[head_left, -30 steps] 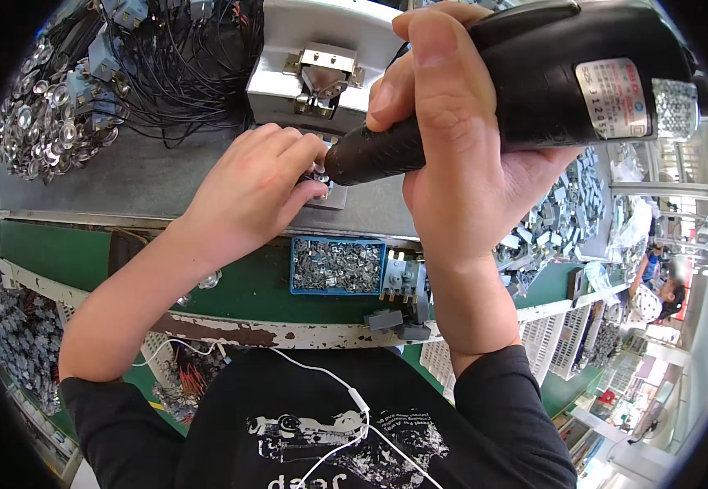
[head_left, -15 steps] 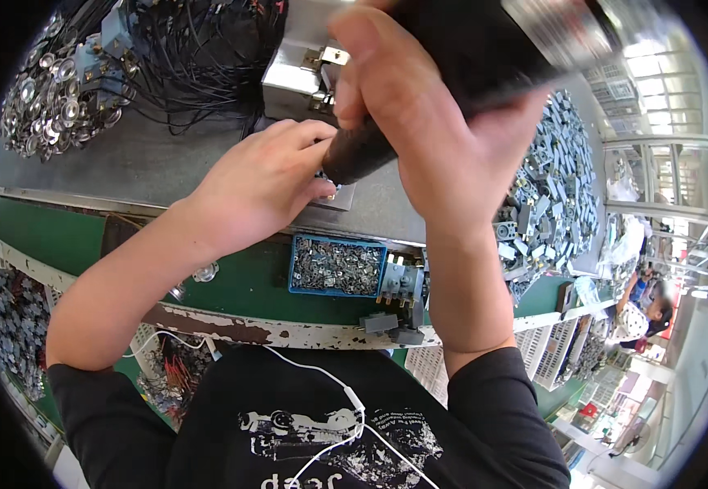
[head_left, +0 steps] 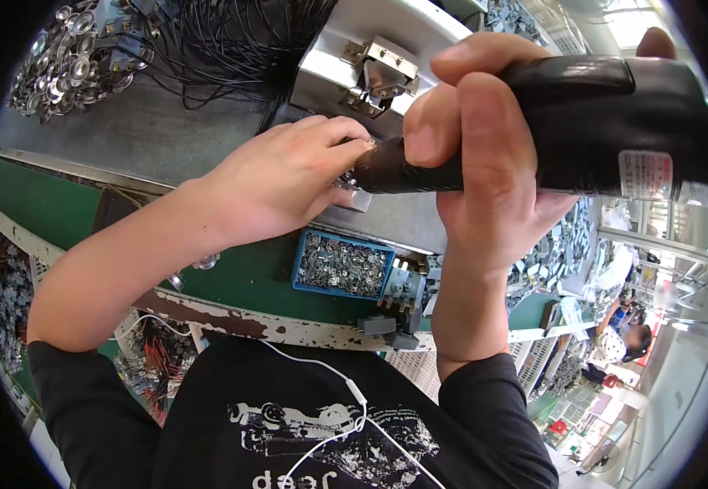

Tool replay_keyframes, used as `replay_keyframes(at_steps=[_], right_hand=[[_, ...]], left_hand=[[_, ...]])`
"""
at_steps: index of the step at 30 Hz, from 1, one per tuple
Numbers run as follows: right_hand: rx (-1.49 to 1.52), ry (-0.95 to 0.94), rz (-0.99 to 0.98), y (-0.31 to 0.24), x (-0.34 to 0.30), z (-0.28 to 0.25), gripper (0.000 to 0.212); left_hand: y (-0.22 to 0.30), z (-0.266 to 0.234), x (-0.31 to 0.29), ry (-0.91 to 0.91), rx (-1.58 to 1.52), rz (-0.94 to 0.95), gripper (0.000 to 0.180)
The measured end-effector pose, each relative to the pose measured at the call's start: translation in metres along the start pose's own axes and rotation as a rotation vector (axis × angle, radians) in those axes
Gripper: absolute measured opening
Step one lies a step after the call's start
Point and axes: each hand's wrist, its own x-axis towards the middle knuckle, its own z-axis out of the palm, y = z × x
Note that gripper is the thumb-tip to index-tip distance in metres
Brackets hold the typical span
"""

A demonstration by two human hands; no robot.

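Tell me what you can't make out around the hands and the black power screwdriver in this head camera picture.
- Head view: the tip of the black power screwdriver is hidden behind the left hand.
- The small metal piece shows only at one corner, covered by the left hand's fingers.
- The screwdriver's rear end is cut off by the picture's rim.
- The contents of the blue tray are too small to identify.
- The right hand covers the tool's middle.

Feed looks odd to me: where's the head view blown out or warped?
Head view: glare washes out the upper right corner beyond the black power screwdriver; fisheye bends the green bench edge and blackens the rim; the right hand looms large; the left hand stays sharp.
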Motion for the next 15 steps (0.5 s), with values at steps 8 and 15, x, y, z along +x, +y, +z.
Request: replay_keyframes(at_steps=[8, 15], right_hand=[[0.184, -0.090, 0.225, -0.038, 0.023, -0.030, 0.030], [-0.232, 0.131, 0.127, -0.012, 0.039, -0.061, 0.022]], left_hand=[[0.007, -0.036, 0.006, -0.201, 0.068, 0.037, 0.040], [0.015, -0.044, 0.009, -0.177, 0.091, 0.047, 0.035]])
